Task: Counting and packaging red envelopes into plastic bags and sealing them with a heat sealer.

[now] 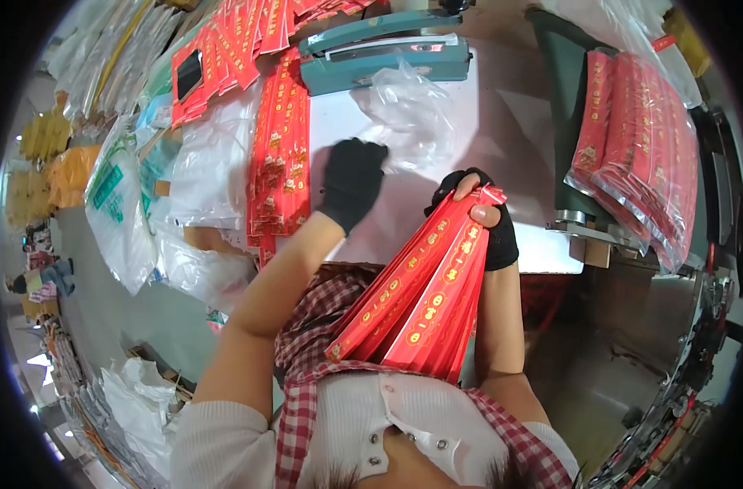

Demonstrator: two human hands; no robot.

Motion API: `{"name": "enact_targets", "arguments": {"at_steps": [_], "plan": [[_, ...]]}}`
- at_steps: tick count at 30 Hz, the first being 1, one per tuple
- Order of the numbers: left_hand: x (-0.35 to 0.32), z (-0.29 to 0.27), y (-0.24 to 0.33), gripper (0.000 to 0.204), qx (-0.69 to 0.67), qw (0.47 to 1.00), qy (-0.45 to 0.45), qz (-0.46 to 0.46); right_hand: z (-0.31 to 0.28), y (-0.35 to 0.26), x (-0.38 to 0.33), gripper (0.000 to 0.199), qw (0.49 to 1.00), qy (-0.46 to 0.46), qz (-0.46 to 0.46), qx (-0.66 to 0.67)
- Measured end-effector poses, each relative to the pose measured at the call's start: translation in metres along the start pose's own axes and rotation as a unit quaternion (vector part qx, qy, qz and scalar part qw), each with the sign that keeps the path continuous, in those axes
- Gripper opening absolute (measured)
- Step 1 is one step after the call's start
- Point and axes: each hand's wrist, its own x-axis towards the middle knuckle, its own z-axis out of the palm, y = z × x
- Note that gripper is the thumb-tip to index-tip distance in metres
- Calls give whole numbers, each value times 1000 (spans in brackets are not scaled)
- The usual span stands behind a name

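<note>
White worktable (502, 138) spreads wide, the teal heat sealer (384, 53) lying across its far edge. Nearer in, a fanned stack of long red paper strips (416, 297), gold-printed, slants from chest height up into the right hand (481, 216), black-gloved with bare fingertips, clamped around its top end. The left hand (351, 183), gloved too, reaches flat toward a crumpled clear plastic bag (408, 114), fingers loosely curled, holding nothing I can see.

Right hand (479, 218) gripping red strips (420, 293) (fanned), left hand (352, 184) on clear bag (408, 114)
</note>
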Motion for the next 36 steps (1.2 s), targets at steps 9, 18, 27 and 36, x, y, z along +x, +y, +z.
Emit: {"name": "enact_targets", "arguments": {"at_steps": [9,18,27,36], "plan": [[-2,-47,-39,16,-508,831,102,-203,11,2,7,31,1000,-10,17,4],[-92,-18,-24,65,-335,941,46,-31,5,0,-7,33,999,5,-3,43],[-105,-19,-16,30,-22,942,28,335,4,-3,-18,33,999,1,-4,48],[-42,-35,11,20,-276,961,14,-5,60,-14,-6,37,993,-77,30,-86]]}}
